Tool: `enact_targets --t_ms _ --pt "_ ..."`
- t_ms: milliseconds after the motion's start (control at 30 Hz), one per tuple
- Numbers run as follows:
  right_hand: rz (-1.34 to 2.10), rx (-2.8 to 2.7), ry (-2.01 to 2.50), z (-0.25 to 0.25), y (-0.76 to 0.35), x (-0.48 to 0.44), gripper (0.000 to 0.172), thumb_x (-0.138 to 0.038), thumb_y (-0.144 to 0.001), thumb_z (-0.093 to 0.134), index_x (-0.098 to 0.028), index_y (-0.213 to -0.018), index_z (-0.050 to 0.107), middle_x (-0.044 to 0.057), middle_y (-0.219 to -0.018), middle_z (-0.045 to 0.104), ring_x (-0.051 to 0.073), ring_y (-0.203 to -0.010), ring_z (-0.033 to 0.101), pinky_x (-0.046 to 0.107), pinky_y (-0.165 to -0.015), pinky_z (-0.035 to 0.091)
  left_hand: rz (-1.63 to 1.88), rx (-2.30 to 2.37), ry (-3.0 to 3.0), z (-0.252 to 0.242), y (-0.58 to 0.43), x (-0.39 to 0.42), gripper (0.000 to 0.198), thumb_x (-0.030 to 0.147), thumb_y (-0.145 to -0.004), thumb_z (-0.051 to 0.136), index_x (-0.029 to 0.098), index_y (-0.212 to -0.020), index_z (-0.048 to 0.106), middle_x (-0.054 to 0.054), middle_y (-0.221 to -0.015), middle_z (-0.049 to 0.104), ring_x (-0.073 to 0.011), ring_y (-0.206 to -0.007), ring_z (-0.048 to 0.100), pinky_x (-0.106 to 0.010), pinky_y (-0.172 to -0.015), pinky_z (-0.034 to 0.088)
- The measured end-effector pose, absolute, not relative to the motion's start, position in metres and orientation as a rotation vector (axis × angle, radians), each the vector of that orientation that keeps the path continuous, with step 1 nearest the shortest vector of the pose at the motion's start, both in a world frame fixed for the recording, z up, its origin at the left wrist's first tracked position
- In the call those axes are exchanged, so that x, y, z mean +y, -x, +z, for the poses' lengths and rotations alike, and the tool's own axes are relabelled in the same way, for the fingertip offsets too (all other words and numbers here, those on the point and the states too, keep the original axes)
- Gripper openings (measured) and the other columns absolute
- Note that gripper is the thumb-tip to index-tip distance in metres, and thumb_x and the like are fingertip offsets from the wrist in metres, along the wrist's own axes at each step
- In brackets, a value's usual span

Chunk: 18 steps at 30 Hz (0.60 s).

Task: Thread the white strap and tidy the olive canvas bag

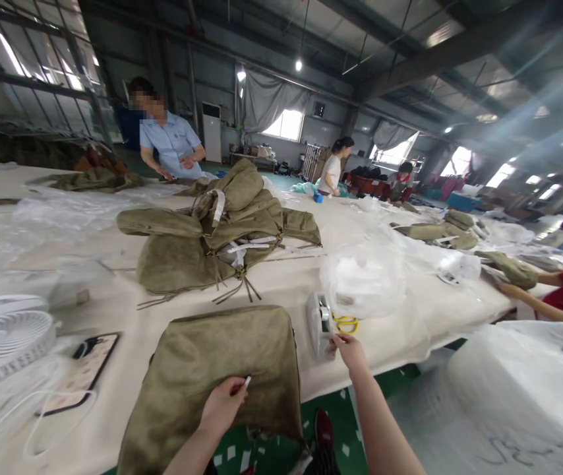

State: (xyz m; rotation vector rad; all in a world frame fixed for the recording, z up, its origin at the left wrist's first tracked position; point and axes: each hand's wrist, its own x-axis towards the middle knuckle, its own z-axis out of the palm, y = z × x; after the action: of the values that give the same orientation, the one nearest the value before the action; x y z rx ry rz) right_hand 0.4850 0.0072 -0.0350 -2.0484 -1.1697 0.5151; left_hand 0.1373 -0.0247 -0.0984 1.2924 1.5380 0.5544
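Observation:
An olive-green cloth bag [212, 343] lies flat at the table's near edge, part of it hanging over. My left hand [225, 402] rests above it, thumb and fingers pinched on a small white slip [247, 382]. To the right stands a grey tape dispenser [319, 323]. My right hand [349, 351] is at its near end, fingertips pressed together there; any piece of tape between them is too small to make out. Yellow-handled scissors [345, 324] lie just beyond that hand, partly under clear plastic.
A heap of olive bags [222, 231] with dangling cords lies ahead. At left are a coiled white strap [7, 336] and a phone [81, 373]. Clear plastic bags [363, 277] spread right, beside a large plastic-wrapped bundle [503, 402]. A person in a blue shirt [170, 142] stands across the table.

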Motion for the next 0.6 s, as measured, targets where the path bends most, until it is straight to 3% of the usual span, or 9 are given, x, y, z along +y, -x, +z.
enact_targets --t_ms 233,333,433,600 --pt "0.422 -1.027 1.879 -0.042 -0.481 -0.016 0.034 -0.050 -0.062 0.064 -0.018 -0.068 0.070 0.009 -0.086 0.070 0.022 -0.075 0.063 0.030 -0.069 0.047 0.579 1.547 -1.236 -0.105 -0.140 -0.022 0.019 0.028 -0.083 0.049 0.017 -0.089 0.063 -0.001 -0.076 0.071 -0.0127 -0.069 0.066 -0.018 -0.063 0.049" --pt "0.470 -0.954 1.901 -0.052 -0.478 -0.029 0.036 -0.053 -0.060 0.066 -0.017 -0.067 0.068 0.008 -0.073 0.069 0.020 -0.065 0.061 0.030 -0.062 0.046 0.578 1.552 -1.199 -0.108 -0.141 -0.020 0.019 0.029 -0.083 0.049 0.017 -0.088 0.062 -0.001 -0.075 0.070 -0.0128 -0.068 0.066 -0.019 -0.062 0.049" --pt "0.739 -0.813 1.807 -0.064 -0.471 -0.032 0.038 -0.055 -0.059 0.066 -0.018 -0.064 0.063 0.004 -0.058 0.064 0.016 -0.051 0.056 0.027 -0.049 0.043 0.551 1.573 -1.220 -0.108 -0.142 -0.019 0.019 0.029 -0.084 0.048 0.017 -0.088 0.062 -0.001 -0.075 0.070 -0.0132 -0.068 0.066 -0.020 -0.062 0.048" --pt "0.902 -0.696 1.695 -0.074 -0.473 -0.023 0.040 -0.055 -0.055 0.068 -0.017 -0.065 0.059 0.004 -0.056 0.064 0.012 -0.044 0.053 0.024 -0.043 0.040 0.416 1.690 -1.356 -0.095 -0.146 -0.022 0.019 0.026 -0.085 0.046 0.018 -0.089 0.063 -0.002 -0.079 0.072 -0.0135 -0.072 0.066 -0.020 -0.062 0.045"
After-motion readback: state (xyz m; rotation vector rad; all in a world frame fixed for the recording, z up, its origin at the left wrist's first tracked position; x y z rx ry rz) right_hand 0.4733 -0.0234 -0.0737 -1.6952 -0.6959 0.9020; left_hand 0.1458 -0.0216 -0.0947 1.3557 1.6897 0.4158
